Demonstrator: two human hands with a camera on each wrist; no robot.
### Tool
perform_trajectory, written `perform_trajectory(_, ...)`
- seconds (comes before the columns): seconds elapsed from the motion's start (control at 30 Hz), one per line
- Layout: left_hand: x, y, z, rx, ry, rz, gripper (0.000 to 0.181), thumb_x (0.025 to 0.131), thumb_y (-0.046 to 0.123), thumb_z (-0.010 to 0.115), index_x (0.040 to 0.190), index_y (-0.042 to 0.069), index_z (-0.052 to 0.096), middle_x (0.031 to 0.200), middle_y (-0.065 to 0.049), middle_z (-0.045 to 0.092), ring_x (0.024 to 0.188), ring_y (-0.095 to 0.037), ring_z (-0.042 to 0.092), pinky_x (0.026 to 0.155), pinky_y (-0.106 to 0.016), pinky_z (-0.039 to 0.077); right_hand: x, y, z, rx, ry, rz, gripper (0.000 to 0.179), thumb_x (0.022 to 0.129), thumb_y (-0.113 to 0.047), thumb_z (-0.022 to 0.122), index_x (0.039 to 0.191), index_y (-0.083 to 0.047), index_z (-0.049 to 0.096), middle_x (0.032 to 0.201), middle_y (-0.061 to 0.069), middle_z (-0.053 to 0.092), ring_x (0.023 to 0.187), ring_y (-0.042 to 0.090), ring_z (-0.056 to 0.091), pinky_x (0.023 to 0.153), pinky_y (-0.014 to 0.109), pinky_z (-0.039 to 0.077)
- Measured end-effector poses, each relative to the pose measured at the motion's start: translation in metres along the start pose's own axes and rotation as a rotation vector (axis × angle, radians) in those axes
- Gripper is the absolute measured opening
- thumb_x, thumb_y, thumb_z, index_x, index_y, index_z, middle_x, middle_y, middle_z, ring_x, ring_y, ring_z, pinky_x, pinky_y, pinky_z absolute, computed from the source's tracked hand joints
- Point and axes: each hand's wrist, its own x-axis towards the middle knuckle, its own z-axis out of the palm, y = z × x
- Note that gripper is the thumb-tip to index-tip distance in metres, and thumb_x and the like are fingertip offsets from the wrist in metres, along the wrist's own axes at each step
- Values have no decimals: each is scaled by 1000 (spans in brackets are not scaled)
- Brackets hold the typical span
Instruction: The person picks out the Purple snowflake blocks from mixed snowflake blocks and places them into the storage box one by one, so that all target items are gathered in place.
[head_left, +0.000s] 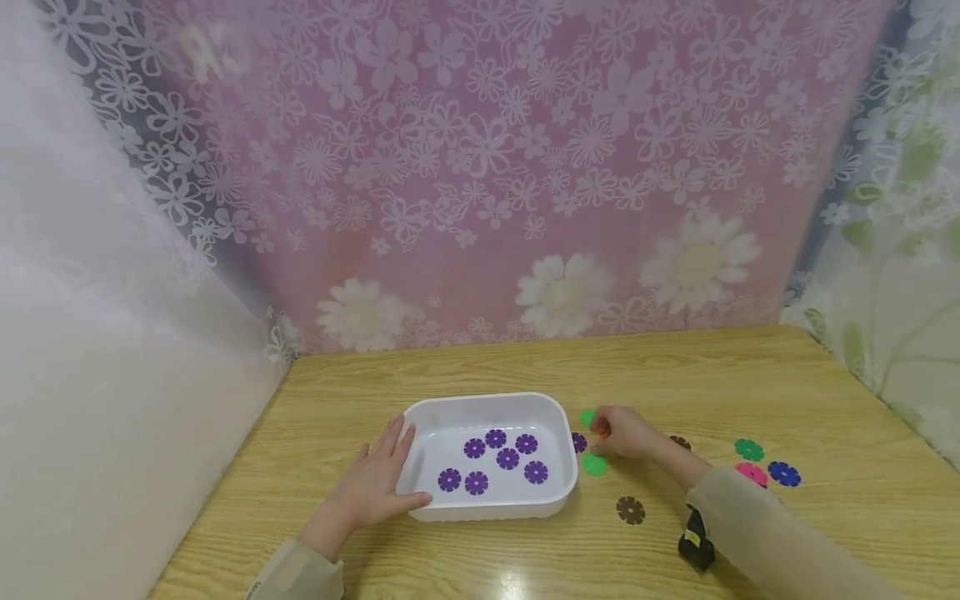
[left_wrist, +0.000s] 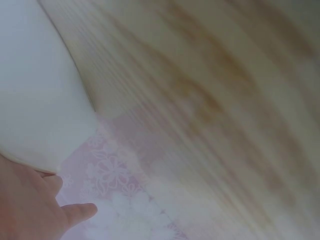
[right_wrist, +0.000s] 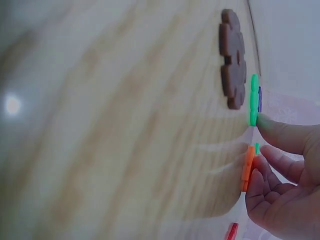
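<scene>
A white plastic basin (head_left: pixel 491 510) stands on the table with several purple notched, flower-shaped discs (head_left: pixel 507 459) lying flat inside. My left hand (head_left: pixel 373 483) rests on its left side, fingers spread along the rim and thumb at the front corner. To the right of the basin, my right hand (head_left: pixel 626 432) reaches down among loose discs. Its thumb is at the edge of a green disc (right_wrist: pixel 254 100), while the other fingers bend beside an orange disc (right_wrist: pixel 247 169). A gap shows between thumb and forefinger. Another purple disc (head_left: pixel 578 442) lies between the basin and this hand.
A brown disc (head_left: pixel 631 510) lies in front of the right hand. Farther right are a dark green disc (head_left: pixel 748 449), a pink disc (head_left: pixel 752 475) and a blue disc (head_left: pixel 784 474). A black object (head_left: pixel 696 543) is at the right sleeve. Flowered curtains (head_left: pixel 480 167) border the wooden table (head_left: pixel 420 554).
</scene>
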Motion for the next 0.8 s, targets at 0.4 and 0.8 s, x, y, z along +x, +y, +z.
perform_trajectory(0.4,0,-1,2,-16,-9,-15,96,75,62,52,141,1,16,145,-19,6,131,-30,9,94,-60,21,8,3,8,-47,-14,-87,26,71,-15,73,89,-1,61,74,2,53,66,14,45,58,28,41)
perform_trajectory(0.8,0,1,0,-2,-2,-4,96,76,62,52,140,0,16,145,-18,5,131,-31,10,93,-60,22,9,-10,11,-33,-24,-14,23,69,-6,73,84,-3,57,73,2,52,68,15,47,61,30,42)
